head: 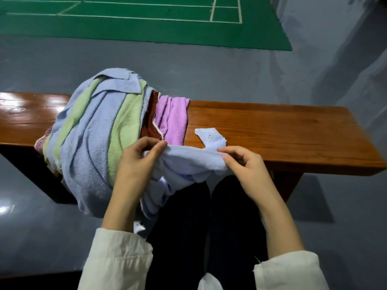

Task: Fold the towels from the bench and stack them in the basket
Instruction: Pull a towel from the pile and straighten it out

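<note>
A pale blue towel (188,162) hangs bunched over the front edge of the wooden bench (282,132). My left hand (138,162) pinches its upper edge on the left. My right hand (245,164) pinches the same edge on the right. One corner of this towel lies flat on the bench top. To the left sits a tall pile of towels (94,132) in blue and green, with a brown one and a purple one (173,120) at its right side. No basket is in view.
The bench runs left to right over a grey floor (209,72). A green court mat (146,19) lies beyond it. My dark trousers (209,227) fill the space below the towel. The right half of the bench top is bare wood.
</note>
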Available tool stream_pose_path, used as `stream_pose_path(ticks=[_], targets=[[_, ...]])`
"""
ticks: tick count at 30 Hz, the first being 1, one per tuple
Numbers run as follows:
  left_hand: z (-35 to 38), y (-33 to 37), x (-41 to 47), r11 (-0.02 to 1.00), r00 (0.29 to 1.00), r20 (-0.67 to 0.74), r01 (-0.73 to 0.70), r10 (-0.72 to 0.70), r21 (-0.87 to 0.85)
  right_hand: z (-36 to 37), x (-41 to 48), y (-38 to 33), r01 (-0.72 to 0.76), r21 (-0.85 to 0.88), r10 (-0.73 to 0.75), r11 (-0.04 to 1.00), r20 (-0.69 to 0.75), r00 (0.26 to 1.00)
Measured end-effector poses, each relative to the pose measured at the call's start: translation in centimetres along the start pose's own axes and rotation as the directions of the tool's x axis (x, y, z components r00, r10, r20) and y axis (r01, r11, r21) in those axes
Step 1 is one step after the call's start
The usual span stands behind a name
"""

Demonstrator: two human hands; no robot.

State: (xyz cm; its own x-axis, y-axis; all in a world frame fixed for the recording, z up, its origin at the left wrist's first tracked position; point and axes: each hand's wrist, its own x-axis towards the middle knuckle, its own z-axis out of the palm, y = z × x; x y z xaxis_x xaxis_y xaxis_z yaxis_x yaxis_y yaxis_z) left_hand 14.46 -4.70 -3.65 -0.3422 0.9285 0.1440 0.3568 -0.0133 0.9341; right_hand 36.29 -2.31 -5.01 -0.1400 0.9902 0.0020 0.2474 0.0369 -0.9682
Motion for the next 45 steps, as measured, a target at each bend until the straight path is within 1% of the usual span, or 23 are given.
stream_pose_path(ticks=[2,5,7,9,11,13,14,17,18,19,21,24,27,29,32,36,38,39,40,43,45], targets=[[0.6,0.1,-0.2,1.000,1.000,0.013,0.017,-0.017,0.008,0.2,-0.1,-0.1,-0.006,0.059,0.006,0.998,-0.001,1.000],[1.3,1.3,-0.9,0.998,1.000,0.015,0.022,-0.021,-0.062,0.7,-0.4,-0.3,-0.046,0.270,0.041,0.962,0.024,0.999],[2.1,2.6,-1.5,0.990,1.000,-0.003,0.004,-0.005,-0.138,1.2,-0.7,-0.8,-0.046,0.417,0.038,0.908,0.027,0.999],[3.5,4.3,-2.4,0.965,1.000,0.024,0.014,-0.008,-0.260,1.8,-0.8,-1.4,-0.044,0.527,0.026,0.849,0.041,0.999],[4.7,5.4,-3.1,0.936,0.998,0.056,0.029,-0.010,-0.350,2.3,-0.9,-1.9,-0.063,0.603,0.029,0.795,0.065,0.997],[5.2,5.7,-3.1,0.901,0.997,0.068,0.056,-0.030,-0.429,2.6,-1.0,-2.2,-0.069,0.624,0.040,0.778,0.060,0.997],[5.1,5.6,-3.0,0.895,0.996,0.085,0.065,-0.031,-0.441,2.5,-1.0,-2.3,-0.072,0.633,0.050,0.770,0.053,0.997],[4.6,4.6,-2.9,0.910,0.974,0.226,0.097,-0.003,-0.404,2.3,-0.9,-2.4,-0.107,0.698,0.097,0.708,0.054,0.994],[4.6,4.4,-3.0,0.925,0.968,0.252,0.080,0.018,-0.372,2.3,-0.9,-2.4,-0.108,0.706,0.099,0.700,0.054,0.994],[4.6,4.2,-2.9,0.945,0.968,0.245,0.036,0.048,-0.326,2.4,-1.0,-2.5,-0.101,0.703,0.096,0.704,0.046,0.994],[4.6,3.7,-2.7,0.966,0.977,0.166,-0.090,0.132,-0.241,2.5,-1.1,-2.6,-0.087,0.692,0.099,0.717,0.022,0.995],[4.6,3.0,-2.5,0.964,0.966,0.048,-0.251,0.255,-0.085,2.6,-1.3,-2.5,-0.087,0.678,0.124,0.730,-0.005,0.992],[4.7,3.0,-2.6,0.942,0.947,0.018,-0.322,0.321,0.096,2.7,-1.5,-2.4,-0.089,0.653,0.141,0.752,-0.027,0.990],[4.9,2.9,-2.8,0.932,0.944,0.022,-0.327,0.328,0.156,2.7,-1.6,-2.3,-0.093,0.650,0.150,0.755,-0.033,0.988],[5.1,2.4,-2.8,0.918,0.934,0.035,-0.356,0.356,0.174,2.7,-1.8,-2.5,-0.118,0.659,0.162,0.743,-0.006,0.987],[5.0,1.8,-2.7,0.879,0.909,0.142,-0.415,0.391,0.234,2.5,-2.2,-2.8,-0.153,0.676,0.149,0.721,0.065,0.987],[4.9,1.5,-2.6,0.870,0.899,0.184,-0.434,0.398,0.234,2.5,-2.3,-2.9,-0.153,0.687,0.163,0.710,0.052,0.985],[4.9,1.6,-2.7,0.873,0.898,0.182,-0.433,0.400,0.222,2.5,-2.3,-2.9,-0.151,0.693,0.173,0.705,0.038,0.984],[5.0,1.7,-2.8,0.887,0.904,0.156,-0.422,0.397,0.186,2.5,-2.3,-2.8,-0.149,0.697,0.183,0.701,0.026,0.983],[5.5,2.9,-3.1,0.934,0.934,0.014,-0.357,0.357,0.016,2.6,-2.4,-2.8,-0.137,0.720,0.194,0.681,0.004,0.981],[6.1,3.4,-3.3,0.940,0.940,-0.024,-0.340,0.340,-0.025,2.7,-2.5,-2.8,-0.118,0.755,0.189,0.645,-0.008,0.982]])
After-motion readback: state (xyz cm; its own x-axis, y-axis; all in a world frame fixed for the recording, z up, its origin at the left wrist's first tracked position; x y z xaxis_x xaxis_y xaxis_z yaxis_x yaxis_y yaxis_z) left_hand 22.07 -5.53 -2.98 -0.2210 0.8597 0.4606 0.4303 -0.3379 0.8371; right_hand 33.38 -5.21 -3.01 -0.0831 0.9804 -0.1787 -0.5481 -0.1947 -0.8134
